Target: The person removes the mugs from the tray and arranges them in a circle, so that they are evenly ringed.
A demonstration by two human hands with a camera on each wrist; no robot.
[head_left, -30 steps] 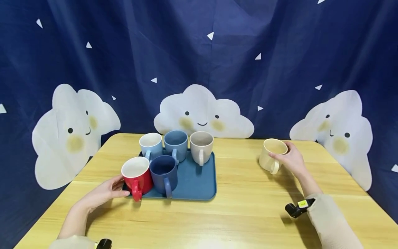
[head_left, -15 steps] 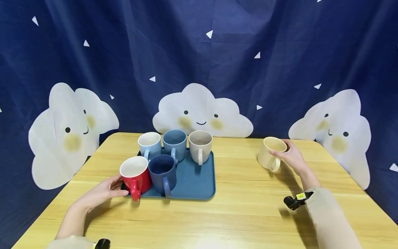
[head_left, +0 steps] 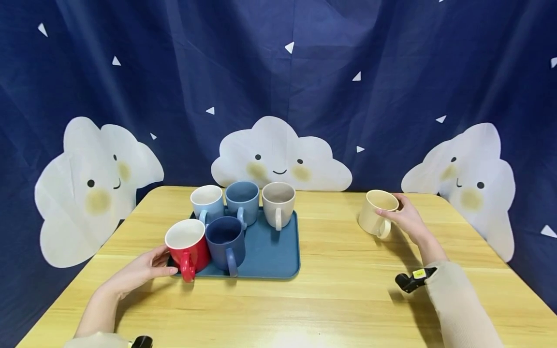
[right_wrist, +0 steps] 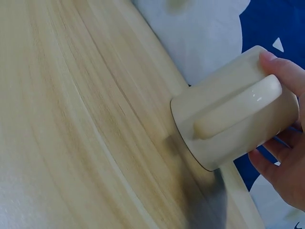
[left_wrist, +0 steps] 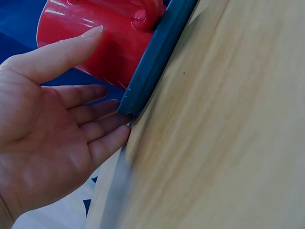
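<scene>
My right hand (head_left: 408, 220) grips a cream mug (head_left: 370, 217) by its rim and far side, near the table's back right. The mug tilts slightly and its base is close over the wood; its handle (right_wrist: 238, 107) is free of the fingers. At the left, my left hand (head_left: 141, 270) reaches to the corner of a dark blue tray (head_left: 274, 261). Its extended fingers (left_wrist: 102, 143) meet the tray's edge, and the thumb overlaps a red mug (head_left: 197, 253) in the left wrist view. That mug stands upright on the tray, handle toward me.
Beside the red mug on the tray stands a navy mug (head_left: 230, 244). Behind them are a light blue mug (head_left: 211, 210), a grey-blue mug (head_left: 248, 205) and a beige mug (head_left: 276, 208). A blue cloud-print curtain (head_left: 278, 72) hangs behind the wooden table (head_left: 304, 309).
The head view has shifted slightly. The cream mug in my right hand has tilted a little, its handle swinging slightly to the right. My left hand stays at the tray's corner.
</scene>
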